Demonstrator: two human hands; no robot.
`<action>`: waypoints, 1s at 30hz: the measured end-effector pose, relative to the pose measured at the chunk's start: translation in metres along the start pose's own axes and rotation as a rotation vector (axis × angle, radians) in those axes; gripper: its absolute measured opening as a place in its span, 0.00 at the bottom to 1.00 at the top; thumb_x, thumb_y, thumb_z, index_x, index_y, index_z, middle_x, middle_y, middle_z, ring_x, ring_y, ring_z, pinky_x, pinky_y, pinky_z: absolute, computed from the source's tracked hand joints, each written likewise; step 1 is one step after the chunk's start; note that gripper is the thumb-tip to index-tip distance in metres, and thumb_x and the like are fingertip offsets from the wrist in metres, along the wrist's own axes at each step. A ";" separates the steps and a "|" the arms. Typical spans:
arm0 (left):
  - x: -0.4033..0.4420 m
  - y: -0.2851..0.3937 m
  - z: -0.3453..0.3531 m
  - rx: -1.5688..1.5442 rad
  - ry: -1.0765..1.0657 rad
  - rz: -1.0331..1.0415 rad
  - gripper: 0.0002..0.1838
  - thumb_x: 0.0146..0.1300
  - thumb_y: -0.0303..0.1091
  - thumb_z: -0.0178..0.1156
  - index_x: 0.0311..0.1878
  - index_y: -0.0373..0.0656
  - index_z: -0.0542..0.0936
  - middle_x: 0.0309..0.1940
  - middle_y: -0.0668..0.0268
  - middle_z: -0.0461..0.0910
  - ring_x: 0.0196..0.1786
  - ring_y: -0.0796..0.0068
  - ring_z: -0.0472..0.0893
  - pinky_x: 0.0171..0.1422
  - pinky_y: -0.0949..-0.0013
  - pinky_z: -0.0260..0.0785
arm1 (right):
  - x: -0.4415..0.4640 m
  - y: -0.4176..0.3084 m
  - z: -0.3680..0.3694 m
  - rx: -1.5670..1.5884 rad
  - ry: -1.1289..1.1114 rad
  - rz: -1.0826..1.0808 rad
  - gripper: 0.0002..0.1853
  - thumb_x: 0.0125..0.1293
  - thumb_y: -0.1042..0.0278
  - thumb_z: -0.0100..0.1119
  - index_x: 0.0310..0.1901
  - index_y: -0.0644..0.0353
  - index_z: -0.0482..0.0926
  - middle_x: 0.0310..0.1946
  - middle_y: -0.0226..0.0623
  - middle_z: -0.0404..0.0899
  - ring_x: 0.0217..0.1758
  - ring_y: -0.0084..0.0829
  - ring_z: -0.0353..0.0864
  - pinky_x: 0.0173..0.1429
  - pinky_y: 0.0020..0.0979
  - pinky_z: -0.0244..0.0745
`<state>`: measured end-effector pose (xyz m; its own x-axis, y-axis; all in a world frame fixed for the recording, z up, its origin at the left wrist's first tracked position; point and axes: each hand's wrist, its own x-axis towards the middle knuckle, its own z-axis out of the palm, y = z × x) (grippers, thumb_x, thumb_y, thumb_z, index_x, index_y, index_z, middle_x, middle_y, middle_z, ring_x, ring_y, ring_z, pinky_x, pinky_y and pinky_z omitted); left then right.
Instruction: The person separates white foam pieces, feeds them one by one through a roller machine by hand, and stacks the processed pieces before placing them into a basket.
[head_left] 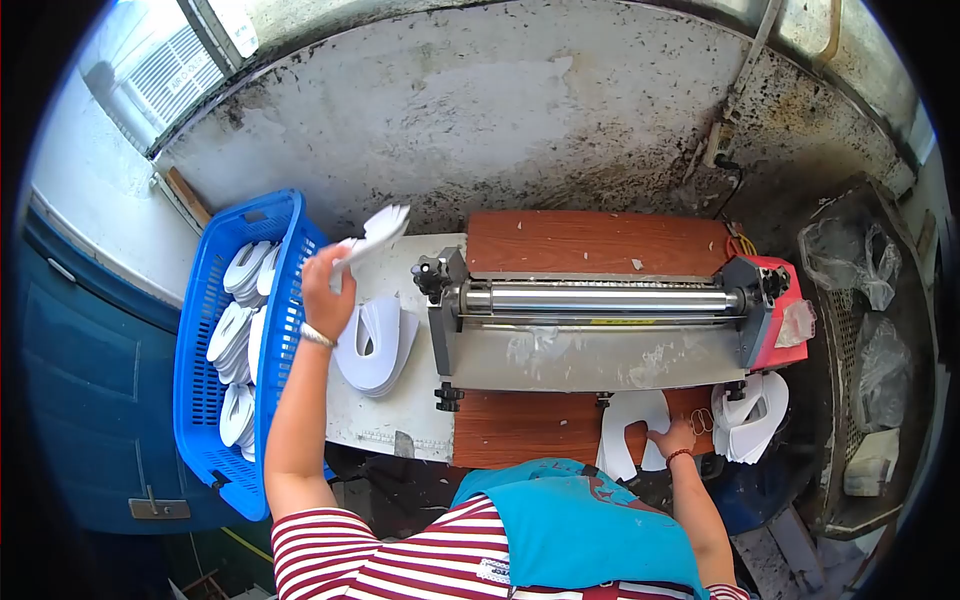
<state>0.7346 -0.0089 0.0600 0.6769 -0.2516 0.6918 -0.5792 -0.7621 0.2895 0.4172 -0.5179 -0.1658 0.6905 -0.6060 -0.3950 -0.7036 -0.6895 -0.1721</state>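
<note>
My left hand [327,290] is raised at the left, its fingers closed on a few white U-shaped sheets [377,235] that stick out to the upper right. Below it, a stack of white U-shaped sheets [375,345] lies on the white board [345,418]. At the lower right, my right hand [675,440] is on a white U-shaped sheet [622,420] at the front edge of the brown board, the thumb against its inner side. Right of that hand, another stack of white sheets [750,425] sits beneath the corner of the roller machine [610,358].
A blue basket [292,240] at the left holds several bundles of white sheets [232,338]. The roller machine's red end [785,345] is on the right. Beyond it, a dark tray [835,440] holds clear plastic bags [880,370]. A stained wall [480,110] rises behind.
</note>
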 end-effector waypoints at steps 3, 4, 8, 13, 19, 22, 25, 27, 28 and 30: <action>-0.115 -0.035 0.002 0.214 -0.454 -0.125 0.18 0.40 0.28 0.62 0.39 0.51 0.74 0.43 0.65 0.77 0.60 0.56 0.71 0.64 0.45 0.49 | -0.009 -0.004 0.003 0.100 0.075 -0.038 0.35 0.40 0.55 0.73 0.50 0.63 0.71 0.49 0.49 0.74 0.56 0.47 0.72 0.57 0.45 0.68; -0.157 -0.039 0.003 0.270 -0.576 -0.176 0.17 0.40 0.29 0.62 0.38 0.51 0.74 0.44 0.65 0.76 0.61 0.55 0.69 0.64 0.44 0.49 | -0.014 -0.006 0.003 0.169 0.134 -0.045 0.32 0.41 0.58 0.73 0.48 0.64 0.72 0.48 0.50 0.75 0.56 0.47 0.72 0.57 0.45 0.68; -0.228 -0.028 0.000 0.250 -0.499 -0.332 0.15 0.40 0.30 0.62 0.35 0.49 0.75 0.48 0.63 0.74 0.63 0.50 0.66 0.64 0.45 0.51 | -0.027 -0.003 0.003 0.341 0.158 -0.165 0.27 0.44 0.64 0.71 0.46 0.64 0.72 0.44 0.50 0.77 0.51 0.46 0.76 0.54 0.41 0.70; -0.204 -0.017 0.008 0.207 -0.243 -0.349 0.13 0.42 0.28 0.61 0.35 0.46 0.75 0.47 0.61 0.75 0.62 0.52 0.68 0.64 0.52 0.55 | -0.056 -0.017 -0.022 0.812 0.037 -0.344 0.16 0.53 0.74 0.64 0.42 0.66 0.71 0.36 0.45 0.79 0.41 0.30 0.80 0.47 0.29 0.72; -0.099 0.078 0.004 -0.075 0.113 -0.012 0.10 0.45 0.19 0.56 0.32 0.42 0.76 0.45 0.60 0.78 0.58 0.50 0.72 0.59 0.54 0.64 | -0.112 -0.020 -0.122 0.688 -0.168 -0.432 0.21 0.54 0.74 0.65 0.49 0.64 0.70 0.41 0.39 0.80 0.42 0.25 0.80 0.47 0.26 0.73; -0.062 0.149 0.030 -0.253 -0.048 0.209 0.12 0.46 0.22 0.58 0.37 0.43 0.77 0.47 0.59 0.77 0.59 0.49 0.71 0.60 0.53 0.64 | -0.120 -0.032 -0.151 1.008 -0.203 -0.482 0.23 0.55 0.73 0.66 0.52 0.65 0.68 0.41 0.35 0.79 0.45 0.23 0.78 0.49 0.25 0.72; -0.030 0.206 0.077 -0.291 -0.331 0.321 0.17 0.50 0.30 0.59 0.47 0.44 0.77 0.56 0.59 0.73 0.65 0.50 0.65 0.67 0.51 0.56 | -0.104 -0.041 -0.152 1.217 -0.170 -0.313 0.18 0.59 0.69 0.63 0.48 0.66 0.71 0.40 0.32 0.78 0.44 0.21 0.77 0.49 0.25 0.72; -0.016 0.223 0.122 -0.162 -0.431 0.356 0.22 0.58 0.41 0.55 0.54 0.43 0.74 0.60 0.59 0.69 0.68 0.54 0.62 0.69 0.51 0.51 | -0.092 -0.052 -0.150 1.309 -0.179 -0.251 0.17 0.61 0.67 0.60 0.49 0.66 0.73 0.42 0.33 0.78 0.44 0.21 0.77 0.48 0.25 0.73; -0.012 0.230 0.145 -0.172 -0.430 0.367 0.22 0.58 0.41 0.55 0.54 0.43 0.74 0.60 0.59 0.69 0.68 0.54 0.62 0.69 0.51 0.51 | -0.088 -0.056 -0.150 1.387 -0.217 -0.223 0.18 0.62 0.67 0.60 0.51 0.67 0.73 0.43 0.35 0.79 0.44 0.21 0.78 0.49 0.25 0.73; 0.002 0.248 0.182 -0.092 -0.589 0.417 0.26 0.64 0.49 0.48 0.58 0.41 0.70 0.59 0.55 0.70 0.68 0.53 0.63 0.69 0.50 0.50 | -0.077 -0.058 -0.146 1.432 -0.253 -0.186 0.17 0.64 0.67 0.59 0.50 0.68 0.74 0.42 0.37 0.80 0.41 0.22 0.79 0.46 0.25 0.75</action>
<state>0.6751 -0.3073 0.0126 0.5093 -0.8092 0.2931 -0.8604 -0.4865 0.1518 0.4289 -0.4893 0.0064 0.8469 -0.3662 -0.3855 -0.2757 0.3176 -0.9073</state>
